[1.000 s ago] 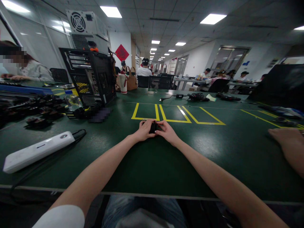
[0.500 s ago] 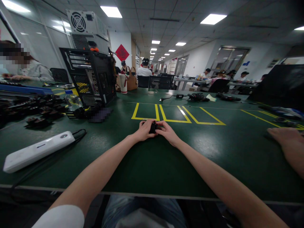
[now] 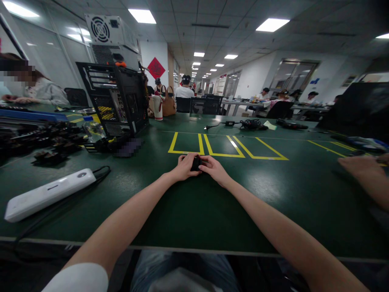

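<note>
Between my two hands, low over the green table [image 3: 188, 219], is a small black block-like part [image 3: 196, 163]; fingers cover much of it, so its kind does not show. My left hand [image 3: 184, 167] wraps round its left side, thumb along the near edge. From the right, my right hand [image 3: 213, 168] pinches its other side with thumb and fingertips. Just beyond my hands, yellow tape [image 3: 223, 154] marks several boxes on the tabletop.
A white power strip [image 3: 50, 194] with a black cable lies left. Behind it are a black computer case [image 3: 117, 97], a bottle [image 3: 91, 129] and dark parts [image 3: 47, 156]. Coiled black cables [image 3: 253, 124] lie at the back. Another person's hand [image 3: 363, 170] is at far right.
My hands stay almost in place, with the black part still between them. At the far right, the other person's hand has shifted slightly left and up.
</note>
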Tool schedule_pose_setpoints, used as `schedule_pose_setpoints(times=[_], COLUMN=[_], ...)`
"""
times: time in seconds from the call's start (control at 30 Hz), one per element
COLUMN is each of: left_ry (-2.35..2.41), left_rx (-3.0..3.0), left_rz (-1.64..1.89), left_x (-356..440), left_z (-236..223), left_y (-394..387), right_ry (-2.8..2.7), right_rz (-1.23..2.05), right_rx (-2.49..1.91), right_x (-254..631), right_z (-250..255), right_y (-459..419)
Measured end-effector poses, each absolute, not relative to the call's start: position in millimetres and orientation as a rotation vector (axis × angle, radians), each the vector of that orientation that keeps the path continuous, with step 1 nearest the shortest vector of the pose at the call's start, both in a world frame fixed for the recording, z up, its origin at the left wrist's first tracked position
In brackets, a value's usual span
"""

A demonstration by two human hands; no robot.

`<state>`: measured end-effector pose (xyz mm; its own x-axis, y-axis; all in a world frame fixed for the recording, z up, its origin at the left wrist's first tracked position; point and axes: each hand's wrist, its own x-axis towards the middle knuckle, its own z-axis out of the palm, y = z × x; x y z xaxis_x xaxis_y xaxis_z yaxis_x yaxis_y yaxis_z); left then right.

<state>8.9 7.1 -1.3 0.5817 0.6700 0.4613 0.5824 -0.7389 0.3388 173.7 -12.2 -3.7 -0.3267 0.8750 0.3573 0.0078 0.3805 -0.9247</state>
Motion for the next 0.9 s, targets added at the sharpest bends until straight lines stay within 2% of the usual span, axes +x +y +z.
schedule_pose_setpoints(times=[0.37, 0.57, 0.73, 0.9], left_ry=[1.053, 1.048, 1.077, 1.126], left_rx=[2.663, 2.643, 2.57, 2.422], left_rz=[0.869, 0.861, 0.854, 0.839], left_x=[8.1, 8.5, 7.8, 5.4], left_z=[0.6, 0.8, 2.8, 2.4], left_y=[5.0, 4.2, 4.0, 9.4], right_ry=[-1.666, -1.672, -1.734, -1.93], right_rz=[1.012, 1.073, 0.935, 0.636], right_rx=[-0.753, -0.787, -0.854, -1.074], right_x=[172.8, 172.6, 173.8, 179.4], right_z=[-4.3, -2.5, -1.8, -1.8], right_y=[-11.7, -16.1, -18.0, -19.0])
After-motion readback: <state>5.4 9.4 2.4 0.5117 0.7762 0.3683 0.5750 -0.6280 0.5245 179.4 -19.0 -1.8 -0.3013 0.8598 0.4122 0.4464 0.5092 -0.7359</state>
